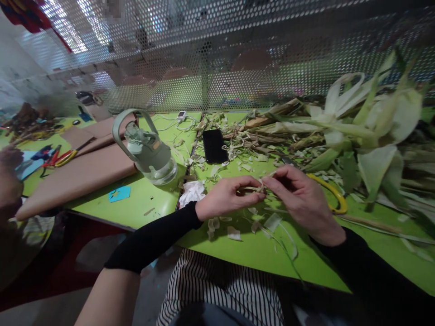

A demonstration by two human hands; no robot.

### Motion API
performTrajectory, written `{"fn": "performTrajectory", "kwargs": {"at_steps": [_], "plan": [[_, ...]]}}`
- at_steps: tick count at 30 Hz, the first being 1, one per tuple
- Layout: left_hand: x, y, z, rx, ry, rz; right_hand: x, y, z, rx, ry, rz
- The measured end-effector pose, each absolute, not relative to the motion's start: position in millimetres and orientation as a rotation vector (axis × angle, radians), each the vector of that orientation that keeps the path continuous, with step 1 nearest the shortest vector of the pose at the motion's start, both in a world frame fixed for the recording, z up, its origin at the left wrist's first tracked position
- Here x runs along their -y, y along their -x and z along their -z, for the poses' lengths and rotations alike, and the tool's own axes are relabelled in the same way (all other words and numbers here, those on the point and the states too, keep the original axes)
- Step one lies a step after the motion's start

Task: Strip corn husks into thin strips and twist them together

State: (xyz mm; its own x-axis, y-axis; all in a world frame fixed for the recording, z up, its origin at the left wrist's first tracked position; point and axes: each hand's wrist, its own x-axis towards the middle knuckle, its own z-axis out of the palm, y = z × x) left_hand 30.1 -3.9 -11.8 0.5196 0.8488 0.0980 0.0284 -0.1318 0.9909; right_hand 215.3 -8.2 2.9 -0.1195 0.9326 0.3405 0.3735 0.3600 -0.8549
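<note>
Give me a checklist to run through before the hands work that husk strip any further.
1. Strip gripped at both ends: left hand and right hand both pinch the husk strip: ok.
2. Scissors away from the fingers: they lie on the table behind the right hand: ok.
3. Phone out of the scraps: husk bits touch its edge: not ok.
4. Water bottle stable: it leans over: not ok.
5. Strip intact: hidden between fingertips: cannot tell.

Phone [215,146] behind left hand [227,197]; bottle [147,149] further left; husk pile [340,127] behind right hand [299,199]; scissors [335,194] just right.
</note>
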Motion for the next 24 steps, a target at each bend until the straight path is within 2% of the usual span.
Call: {"fn": "performTrajectory", "kwargs": {"at_steps": [4, 8, 13, 19, 24], "plan": [[7, -33, 11, -0.779, -1.553, -0.807, 6, -216, -3, 1.642, 1.156, -0.762], [6, -33, 11, -0.734, -1.271, -0.793, -2, -219, -2, 1.616, 1.185, -0.808], [0, -32, 9, -0.685, -0.876, -0.946, -1, -225, -2, 1.447, 1.161, -0.605], [0, -38, 6, -0.670, -0.718, -1.056, 7, -216, 4, 1.991, 1.198, -0.465], [4, -42, 13, -0.608, -0.828, -1.079, 6, -214, 14, 2.079, 1.244, -0.166]]}}
